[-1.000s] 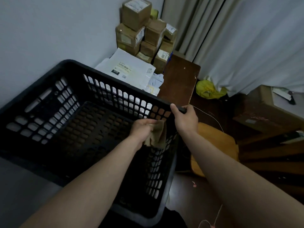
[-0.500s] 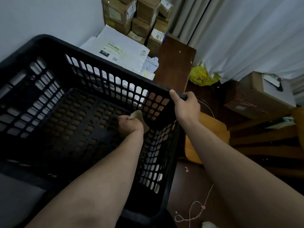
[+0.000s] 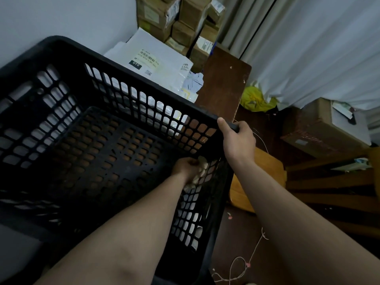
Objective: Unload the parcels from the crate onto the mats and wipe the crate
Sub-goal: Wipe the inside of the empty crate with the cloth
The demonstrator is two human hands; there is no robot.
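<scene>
Left grip [image 3: 185,167] round cloth [image 3: 200,174], inside crate [image 3: 131,80]

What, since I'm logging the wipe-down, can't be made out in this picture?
Head view only:
- cloth: mostly hidden inside the left hand.
- crate: near corner covered by the left forearm, left end cut by the frame edge; dirt unreadable in dim light.
- right hand: fingertips hidden under the crate rim.
- cardboard boxes: stack cut off by the top edge.

Scene is dim overall, with a cool bluish cast. The strongest light filters through the curtain [image 3: 320,58] at upper right. The crate [image 3: 67,50] interior lies in deep shadow, detail muddy. Straight edges bow toward the frame borders. Dark areas appear soft and noisy
</scene>
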